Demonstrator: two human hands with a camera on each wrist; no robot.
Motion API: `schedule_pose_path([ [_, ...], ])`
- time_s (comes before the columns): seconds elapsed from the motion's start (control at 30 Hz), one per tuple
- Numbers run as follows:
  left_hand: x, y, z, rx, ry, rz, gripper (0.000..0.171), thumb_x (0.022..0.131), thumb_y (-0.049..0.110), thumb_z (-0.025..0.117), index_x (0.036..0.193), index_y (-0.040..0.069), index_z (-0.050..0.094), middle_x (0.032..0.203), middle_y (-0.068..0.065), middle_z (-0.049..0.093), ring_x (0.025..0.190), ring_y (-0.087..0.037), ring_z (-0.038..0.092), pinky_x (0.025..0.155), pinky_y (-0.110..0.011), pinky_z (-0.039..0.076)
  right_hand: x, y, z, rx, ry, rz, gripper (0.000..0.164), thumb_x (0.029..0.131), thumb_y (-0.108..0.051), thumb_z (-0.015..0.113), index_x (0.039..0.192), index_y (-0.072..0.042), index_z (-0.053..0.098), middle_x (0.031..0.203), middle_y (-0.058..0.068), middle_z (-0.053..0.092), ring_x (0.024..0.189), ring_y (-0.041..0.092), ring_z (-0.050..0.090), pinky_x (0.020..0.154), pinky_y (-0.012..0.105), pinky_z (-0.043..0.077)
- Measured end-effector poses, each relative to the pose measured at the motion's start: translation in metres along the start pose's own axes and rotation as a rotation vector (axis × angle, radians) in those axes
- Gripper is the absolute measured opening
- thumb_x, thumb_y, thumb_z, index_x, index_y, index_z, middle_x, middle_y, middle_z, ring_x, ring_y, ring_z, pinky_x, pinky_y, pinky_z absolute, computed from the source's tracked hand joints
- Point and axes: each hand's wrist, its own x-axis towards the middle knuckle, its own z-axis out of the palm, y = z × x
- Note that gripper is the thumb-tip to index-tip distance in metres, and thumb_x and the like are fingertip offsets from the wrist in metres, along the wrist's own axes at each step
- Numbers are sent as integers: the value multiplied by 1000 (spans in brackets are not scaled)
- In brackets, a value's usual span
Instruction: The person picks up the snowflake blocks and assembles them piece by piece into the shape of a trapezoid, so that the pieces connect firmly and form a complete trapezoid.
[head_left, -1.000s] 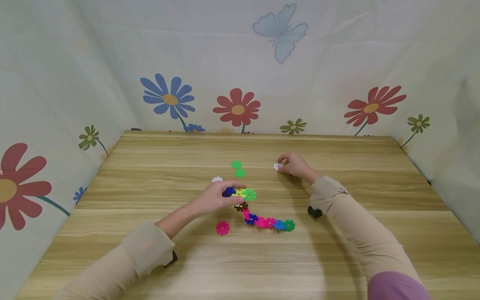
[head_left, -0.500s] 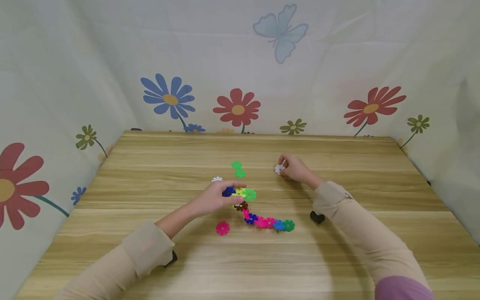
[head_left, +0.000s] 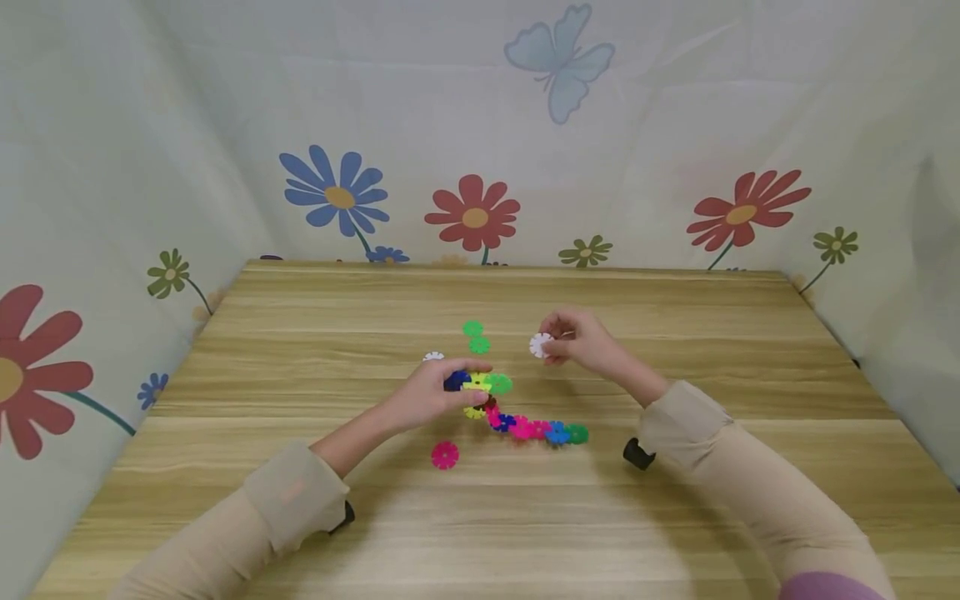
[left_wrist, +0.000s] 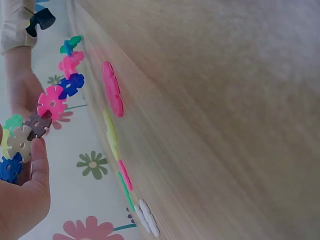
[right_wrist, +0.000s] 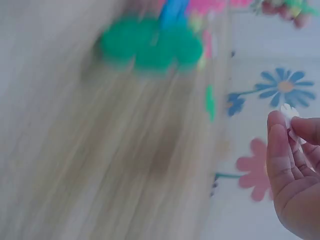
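My left hand (head_left: pixel 423 396) grips one end of a chain of interlocking plastic snowflake discs (head_left: pixel 520 427), in blue, yellow, green, brown, pink and other colours. Its thumb presses a cream disc (left_wrist: pixel 20 144) in the left wrist view. The rest of the chain stretches right, off the tabletop, ending in a dark green disc (head_left: pixel 576 433). Beyond the chain and to its right, my right hand (head_left: pixel 588 342) pinches a loose white snowflake disc (head_left: pixel 539 345) between thumb and fingers. That disc is held in the air, apart from the chain; the right wrist view shows it nearly edge-on.
On the wooden table (head_left: pixel 337 317) lie a pink disc (head_left: pixel 445 455) in front, two green discs (head_left: pixel 479 345) at the back and a white disc (head_left: pixel 433 357) behind my left hand. A yellow disc (left_wrist: pixel 111 135) lies under the chain. Flowered cloth (head_left: pixel 637 133) surrounds the table.
My right hand has raised the white disc and brought it left and nearer. The chain's free end has risen a little, while my left hand stays in nearly the same spot.
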Motion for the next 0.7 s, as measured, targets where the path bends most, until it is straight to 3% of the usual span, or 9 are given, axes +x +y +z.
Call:
schedule_pose_path([
  [0.13,0,2,2,-17,21,6,43,81,31,62,119,11,55,106,-4,63,79,-9,56,64,-22,47,-13,-15,5,68,-43,-4,17,83,3,54,98,9,50,80,11,56,64,16,62,61,34,54],
  [0.3,-1,4,6,-11,58,5,43,80,29,64,119,13,55,84,-1,63,57,-7,45,49,-19,41,-28,-27,10,122,-88,24,19,83,0,56,99,8,51,77,8,56,63,20,62,59,33,53],
  [0.57,-4,12,12,26,133,67,42,77,21,67,117,10,57,99,-6,65,70,-10,56,58,-20,49,-38,-32,18,182,-105,102,22,83,-1,56,103,9,51,75,6,56,62,21,62,63,39,53],
  [0.7,-5,14,14,68,162,102,44,76,23,68,117,10,58,103,-6,65,76,-10,57,62,-20,49,-41,-33,22,231,-94,125,24,84,1,54,106,10,49,75,5,55,60,16,61,60,34,54],
])
